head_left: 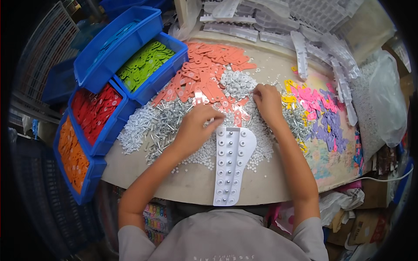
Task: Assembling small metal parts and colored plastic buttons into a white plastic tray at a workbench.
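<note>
A white paddle-shaped board (230, 167) lies upright in the picture at the table's front edge. White rings sit along both its sides, and small metal pins stand in its middle channel. My left hand (196, 127) hovers just above the board's far left corner, thumb and forefinger drawn together; whatever is between them is too small to make out. At the edge of a heap of white ring caps (237, 84), my right hand (268, 103) has its fingers bunched, their tips partly hidden. Beyond the board lie small white discs (261, 139) and a coral strip (238, 118).
Coral strips (204, 65) pile up at the back, with metal pins (167, 124) and white pegs (137, 130) on the left. Blue bins (135, 102) of coloured strips line the left edge. Pink pieces (311, 98) and purple pieces (328, 124) lie right; clear plastic trays (300, 52) stand behind.
</note>
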Action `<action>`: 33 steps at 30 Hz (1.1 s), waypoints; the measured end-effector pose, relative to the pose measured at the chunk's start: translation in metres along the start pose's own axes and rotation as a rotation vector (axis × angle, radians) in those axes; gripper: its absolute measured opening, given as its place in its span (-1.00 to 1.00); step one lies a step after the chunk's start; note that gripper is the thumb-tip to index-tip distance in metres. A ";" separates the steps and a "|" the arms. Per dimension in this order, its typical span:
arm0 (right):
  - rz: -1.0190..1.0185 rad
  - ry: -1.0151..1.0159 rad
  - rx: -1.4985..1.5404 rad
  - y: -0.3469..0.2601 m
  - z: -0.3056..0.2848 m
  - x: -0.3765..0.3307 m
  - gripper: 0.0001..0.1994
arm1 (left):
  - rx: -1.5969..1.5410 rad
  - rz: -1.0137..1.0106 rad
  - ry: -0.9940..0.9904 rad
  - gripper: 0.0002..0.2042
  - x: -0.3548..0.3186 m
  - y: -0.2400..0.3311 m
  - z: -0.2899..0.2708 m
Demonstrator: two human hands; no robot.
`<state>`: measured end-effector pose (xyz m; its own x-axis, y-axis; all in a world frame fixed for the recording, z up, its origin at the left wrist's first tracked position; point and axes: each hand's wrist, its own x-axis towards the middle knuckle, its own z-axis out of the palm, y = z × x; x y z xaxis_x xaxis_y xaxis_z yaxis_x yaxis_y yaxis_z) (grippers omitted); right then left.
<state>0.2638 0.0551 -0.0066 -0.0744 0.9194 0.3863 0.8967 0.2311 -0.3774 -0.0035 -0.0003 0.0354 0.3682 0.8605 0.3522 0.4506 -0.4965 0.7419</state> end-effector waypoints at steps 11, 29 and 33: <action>0.105 0.068 0.268 -0.046 -0.038 -0.037 -0.91 | -0.254 -0.141 -0.284 -0.94 -0.097 0.038 -0.001; 0.040 -0.073 0.068 -0.027 -0.024 -0.019 -0.91 | -0.404 -0.385 -0.155 -0.91 -0.108 0.046 0.000; 0.090 -0.149 0.429 -0.074 -0.069 -0.062 -0.89 | -0.287 -0.178 -0.106 -0.90 -0.115 0.035 0.012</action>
<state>0.2324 -0.0406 0.0554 -0.0946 0.9704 0.2222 0.6434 0.2299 -0.7302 -0.0202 -0.1176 0.0141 0.3933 0.9066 0.1529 0.2740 -0.2743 0.9218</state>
